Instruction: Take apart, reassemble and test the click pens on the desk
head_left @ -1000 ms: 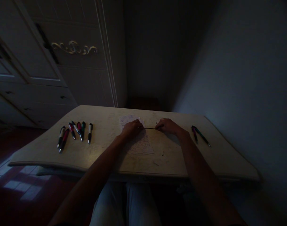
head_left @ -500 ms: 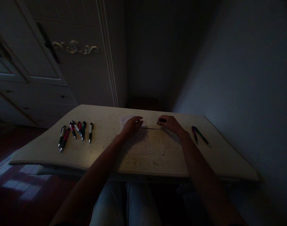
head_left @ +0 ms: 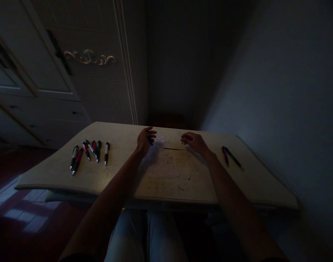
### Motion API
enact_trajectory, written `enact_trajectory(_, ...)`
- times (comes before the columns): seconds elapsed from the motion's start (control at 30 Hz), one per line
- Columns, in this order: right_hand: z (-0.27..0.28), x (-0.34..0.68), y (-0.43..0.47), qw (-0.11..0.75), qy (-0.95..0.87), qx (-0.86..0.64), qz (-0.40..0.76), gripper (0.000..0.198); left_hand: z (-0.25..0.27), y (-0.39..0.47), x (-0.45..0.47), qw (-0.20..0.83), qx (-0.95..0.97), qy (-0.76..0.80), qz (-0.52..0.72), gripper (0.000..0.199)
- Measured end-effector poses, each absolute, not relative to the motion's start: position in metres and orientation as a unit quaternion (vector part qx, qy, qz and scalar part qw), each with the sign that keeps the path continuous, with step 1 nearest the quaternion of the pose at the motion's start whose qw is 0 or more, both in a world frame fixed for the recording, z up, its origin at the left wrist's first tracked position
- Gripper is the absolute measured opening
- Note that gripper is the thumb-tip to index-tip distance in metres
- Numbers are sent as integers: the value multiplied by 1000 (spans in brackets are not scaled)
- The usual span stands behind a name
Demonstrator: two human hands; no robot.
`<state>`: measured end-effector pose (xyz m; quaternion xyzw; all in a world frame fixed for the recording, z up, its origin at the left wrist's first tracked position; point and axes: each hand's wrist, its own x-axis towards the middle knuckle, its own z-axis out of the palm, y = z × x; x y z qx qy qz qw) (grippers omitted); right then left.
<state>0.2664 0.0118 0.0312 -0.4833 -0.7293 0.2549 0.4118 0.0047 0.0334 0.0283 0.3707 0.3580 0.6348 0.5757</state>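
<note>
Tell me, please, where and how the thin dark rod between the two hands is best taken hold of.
Probably pinch the thin dark rod near its middle, coming from above on the right, across its narrow width: it lies flat, running left to right, and the right hand is close to its right end.

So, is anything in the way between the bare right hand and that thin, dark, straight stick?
Nothing visible stands between the bare right hand and the thin, dark, straight stick; its right end lies close to that hand on the pale table. The white, written-on paper sheet is at its left end, out of the way.
</note>
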Motion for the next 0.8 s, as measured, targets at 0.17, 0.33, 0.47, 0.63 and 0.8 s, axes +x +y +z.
enact_trajectory(0.17,31,263,11,462,-703,-462,281,29,24,37,3,581,361,370,629,37)
enact_trajectory(0.33,33,262,10,480,-684,-491,244,25,15,36,6,564,409,360,620,38)
enact_trajectory(0.47,29,267,13,475,-667,-533,215,24,11,35,5,432,525,430,595,31)
enact_trajectory(0.63,21,274,18,407,-685,-591,126,22,5,39,1,291,629,478,539,28)
enact_trajectory(0.8,14,275,18,331,-722,-600,95,20,0,37,-2,229,685,506,472,27)
